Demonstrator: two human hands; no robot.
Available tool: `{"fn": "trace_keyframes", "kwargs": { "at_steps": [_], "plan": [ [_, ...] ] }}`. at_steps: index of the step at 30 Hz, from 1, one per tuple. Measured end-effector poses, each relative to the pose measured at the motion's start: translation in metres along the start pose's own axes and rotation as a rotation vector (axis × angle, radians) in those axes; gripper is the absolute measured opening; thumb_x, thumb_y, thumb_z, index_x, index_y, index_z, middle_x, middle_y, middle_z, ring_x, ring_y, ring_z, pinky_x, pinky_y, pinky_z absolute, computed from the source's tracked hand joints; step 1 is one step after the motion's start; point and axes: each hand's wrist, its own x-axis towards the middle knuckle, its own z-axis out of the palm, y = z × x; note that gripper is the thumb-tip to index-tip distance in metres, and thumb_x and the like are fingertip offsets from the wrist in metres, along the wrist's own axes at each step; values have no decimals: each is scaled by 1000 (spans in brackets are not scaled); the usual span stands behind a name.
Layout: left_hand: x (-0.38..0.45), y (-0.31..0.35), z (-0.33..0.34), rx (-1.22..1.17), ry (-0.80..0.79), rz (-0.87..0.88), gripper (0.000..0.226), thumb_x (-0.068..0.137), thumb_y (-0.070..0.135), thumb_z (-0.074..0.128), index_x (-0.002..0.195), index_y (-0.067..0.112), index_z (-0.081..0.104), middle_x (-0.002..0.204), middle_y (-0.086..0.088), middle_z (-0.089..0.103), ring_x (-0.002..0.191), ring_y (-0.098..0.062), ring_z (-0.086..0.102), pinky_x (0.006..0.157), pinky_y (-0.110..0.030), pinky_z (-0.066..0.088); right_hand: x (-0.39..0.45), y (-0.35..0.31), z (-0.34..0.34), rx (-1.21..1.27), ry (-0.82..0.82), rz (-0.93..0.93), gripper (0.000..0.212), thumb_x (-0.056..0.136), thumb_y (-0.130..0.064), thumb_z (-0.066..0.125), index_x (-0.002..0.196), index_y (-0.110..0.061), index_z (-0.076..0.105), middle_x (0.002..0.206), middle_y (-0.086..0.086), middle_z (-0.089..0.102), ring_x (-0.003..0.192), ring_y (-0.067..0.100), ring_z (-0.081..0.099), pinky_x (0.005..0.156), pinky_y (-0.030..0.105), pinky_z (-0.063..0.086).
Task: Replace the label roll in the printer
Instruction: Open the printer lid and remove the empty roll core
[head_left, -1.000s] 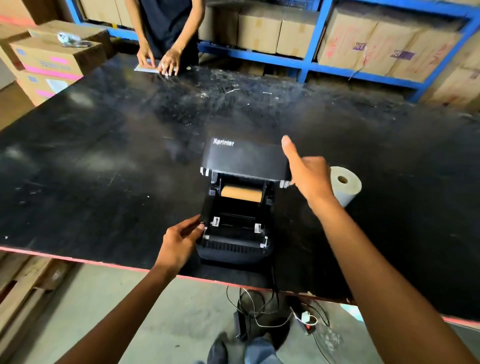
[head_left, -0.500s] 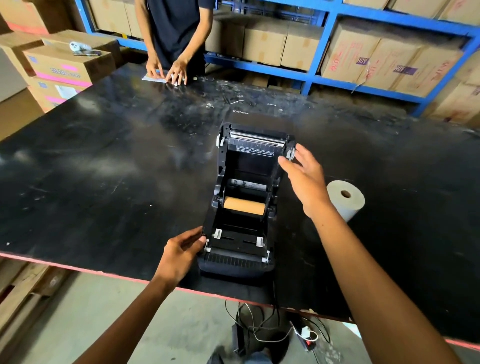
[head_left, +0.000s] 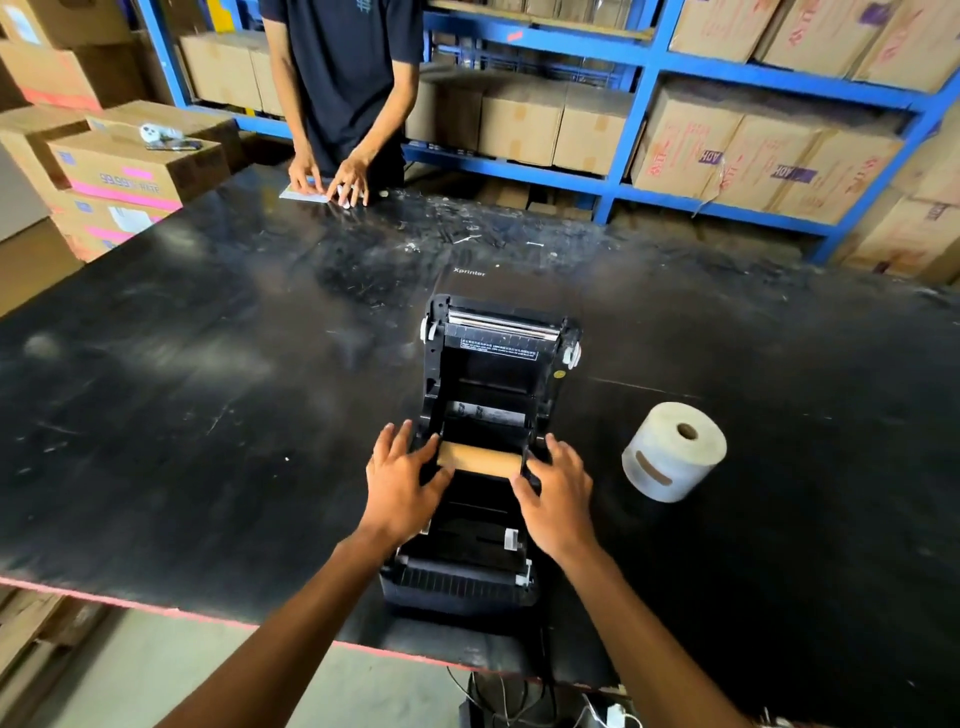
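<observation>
A black label printer (head_left: 467, 571) stands at the table's near edge with its lid (head_left: 498, 338) swung fully back. In its bay lies a bare brown cardboard core (head_left: 480, 461). My left hand (head_left: 400, 483) rests at the core's left end, thumb touching it, fingers spread over the printer's left side. At the core's right end is my right hand (head_left: 558, 491), its thumb against that end. Whether either hand grips the core is unclear. A full white label roll (head_left: 672, 452) stands on the table to the right of the printer.
The black table (head_left: 208, 389) has a red front edge. At its far side a person (head_left: 337, 78) handles a paper (head_left: 304, 195). Cardboard boxes (head_left: 130, 161) stack at the left; blue shelving (head_left: 649, 67) holds more boxes behind. Cables (head_left: 519, 696) hang below the table.
The lid went from half raised to fully open. My right hand left the lid and came down to the core's right end; my left hand moved from the printer's front corner up to the core's left end.
</observation>
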Motion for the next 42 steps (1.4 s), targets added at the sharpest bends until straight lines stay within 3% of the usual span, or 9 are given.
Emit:
{"fn": "trace_keyframes", "kwargs": {
  "at_steps": [4,8,14,21,27,31,34,38,42],
  "plan": [
    [2,22,-16,-321,108,28,55,88,24,65,139,20,46,152,-13,37,146,-24,18,118,-40,21,-3,-10,-11,333,156,-15,41,94,-17,54,134,-9,51,150,11,38,140,20,29,114,30,20],
    [-7,58,-29,-629,138,109,52,83,17,71,133,15,53,138,2,54,133,-6,41,103,-4,28,-9,-18,-46,711,358,-76,49,92,-12,57,139,-12,43,137,1,50,127,4,44,108,18,31],
    [-21,105,-2,-834,31,156,47,85,8,67,126,25,54,123,1,66,113,-2,61,94,-14,46,-36,25,-70,866,540,88,35,92,-12,57,125,-21,55,117,-4,64,108,0,60,92,11,46],
    [-21,156,57,-802,-238,135,41,77,0,74,117,5,65,88,-4,71,70,6,61,69,-8,50,-73,122,-82,961,534,378,19,91,-14,59,99,-29,69,84,-14,74,75,11,72,62,19,57],
    [-3,176,121,-398,-185,98,38,76,16,78,112,9,69,104,-10,73,95,-23,68,88,-38,54,-89,209,-97,966,592,633,34,94,-12,54,125,0,56,119,18,61,90,23,63,73,29,54],
    [8,170,161,85,-343,272,33,79,18,70,112,18,65,115,-7,68,111,-31,57,91,-38,46,-90,243,-105,897,466,622,32,94,-8,54,124,2,55,112,12,59,98,29,62,55,15,53],
    [11,172,180,54,-304,287,31,73,4,68,104,10,68,108,-13,69,108,-35,56,87,-39,45,-87,250,-101,880,369,596,30,93,-9,55,122,-1,57,108,6,60,94,24,63,55,13,53],
    [11,177,188,-86,-173,316,42,67,-7,70,105,10,71,109,-10,72,106,-26,61,88,-18,39,-79,255,-94,881,285,558,30,92,-11,57,120,-2,59,103,7,65,83,19,65,63,20,56],
    [-13,192,187,-372,-176,176,21,80,18,74,100,22,74,93,14,72,86,13,63,80,-16,52,-72,261,-82,929,230,552,27,91,-12,59,117,-5,62,88,-4,68,68,7,64,69,29,56]
  ]
}}
